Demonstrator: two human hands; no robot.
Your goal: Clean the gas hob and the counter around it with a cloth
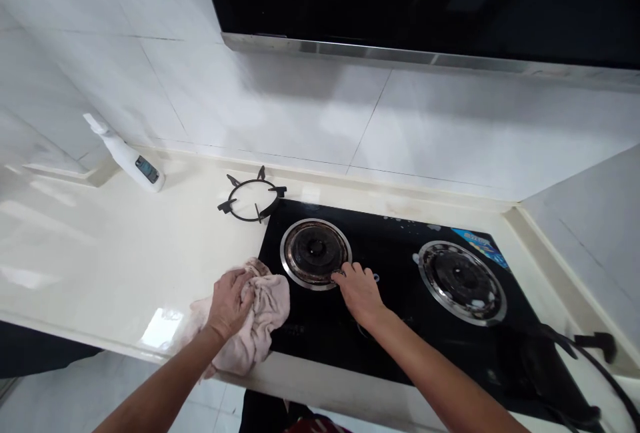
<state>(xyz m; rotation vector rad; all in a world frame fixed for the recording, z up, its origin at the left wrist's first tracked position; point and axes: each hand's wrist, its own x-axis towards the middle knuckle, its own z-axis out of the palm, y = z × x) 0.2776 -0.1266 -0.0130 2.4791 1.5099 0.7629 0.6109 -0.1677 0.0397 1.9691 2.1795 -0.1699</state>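
My left hand [233,301] is closed on a crumpled pale pink cloth [267,306], which lies over the counter edge and the left side of the black gas stove [395,253]. My right hand [359,291] bends its fingers over the near right edge of the left burner [316,249], with the fingertips at its metal ring [295,276]. That burner has no grate on it and its pan looks brown and stained. The right burner [463,281] is also bare, with whitish spots on it.
A black pan grate [253,200] lies on the cream counter [125,246] behind the cloth. Farther left, a white spray bottle [127,156] stands by the wall. The dark range hood [400,6] overhangs the stove. Another black grate-like piece [597,346] is at the right edge.
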